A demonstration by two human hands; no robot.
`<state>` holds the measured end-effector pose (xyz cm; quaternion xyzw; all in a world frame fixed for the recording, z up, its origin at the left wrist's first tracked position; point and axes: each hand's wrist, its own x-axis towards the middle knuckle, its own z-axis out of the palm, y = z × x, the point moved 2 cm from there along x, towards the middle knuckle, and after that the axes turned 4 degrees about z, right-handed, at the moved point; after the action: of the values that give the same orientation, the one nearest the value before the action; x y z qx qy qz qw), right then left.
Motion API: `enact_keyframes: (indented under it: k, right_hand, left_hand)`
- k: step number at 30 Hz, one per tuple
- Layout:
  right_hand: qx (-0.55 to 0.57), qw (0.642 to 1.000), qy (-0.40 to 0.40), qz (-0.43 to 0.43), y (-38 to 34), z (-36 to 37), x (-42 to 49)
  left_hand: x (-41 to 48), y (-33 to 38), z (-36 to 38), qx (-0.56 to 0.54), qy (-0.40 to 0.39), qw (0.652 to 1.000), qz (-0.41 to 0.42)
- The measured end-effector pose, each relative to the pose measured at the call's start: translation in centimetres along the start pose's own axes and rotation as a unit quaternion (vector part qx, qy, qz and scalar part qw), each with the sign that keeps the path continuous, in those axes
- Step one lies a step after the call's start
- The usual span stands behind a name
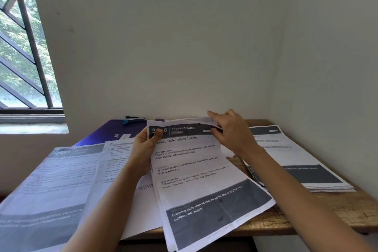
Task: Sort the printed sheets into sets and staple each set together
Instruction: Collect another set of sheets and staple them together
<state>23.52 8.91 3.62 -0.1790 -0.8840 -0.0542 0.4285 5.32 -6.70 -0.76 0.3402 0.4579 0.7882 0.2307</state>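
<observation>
Sorting, likely, with stapler (pixel 134 119) untouched at upper centre-left. With left hand (pixel 143 149), thumb pressed on top, gripping sheets (pixel 196 170) at centre by the top-left corner; with right hand (pixel 231 131), pinching the top-right corner, forefinger raised. Next: squaring edges, fetching stapler.

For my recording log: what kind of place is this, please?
Probably a room in a home or small office: a wooden table strewn with printed sheets, a stapler at its far edge, and a barred window on the left.
</observation>
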Motion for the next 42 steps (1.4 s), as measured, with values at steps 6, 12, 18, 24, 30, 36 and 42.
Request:
enact_keyframes:
  k: [6, 12, 18, 24, 30, 36, 42]
  right_hand:
    - [-0.050, 0.998, 0.014, -0.017, 0.5, 1.0, 0.0]
    - [-0.036, 0.998, 0.046, -0.016, 0.6, 1.1, -0.5]
    - [-0.038, 0.994, 0.098, -0.032, 1.2, 1.1, -0.9]
    - [0.012, 0.989, 0.122, -0.083, 1.0, 0.8, -1.2]
    - [0.057, 0.990, 0.041, -0.122, 1.3, 1.2, -1.5]
    - [0.064, 0.995, 0.030, -0.064, 1.5, 1.5, -1.1]
    - [0.069, 0.997, -0.011, -0.045, 1.6, 2.1, -1.1]
  left_hand:
    - [0.1, -0.1, 0.0, 0.008, 0.008, 1.000, -0.007]
    - [0.1, -0.1, -0.2, 0.015, 0.016, 1.000, -0.013]
    - [-0.1, 0.0, 0.0, 0.006, 0.015, 1.000, -0.011]
    - [-0.1, 0.1, -0.1, -0.011, 0.021, 1.000, -0.010]
    - [0.1, -0.1, -0.3, -0.008, 0.025, 1.000, -0.012]
    - [-0.1, 0.1, -0.2, -0.010, 0.012, 1.000, -0.009]
    - [-0.2, 0.2, 0.0, -0.010, 0.007, 1.000, -0.005]
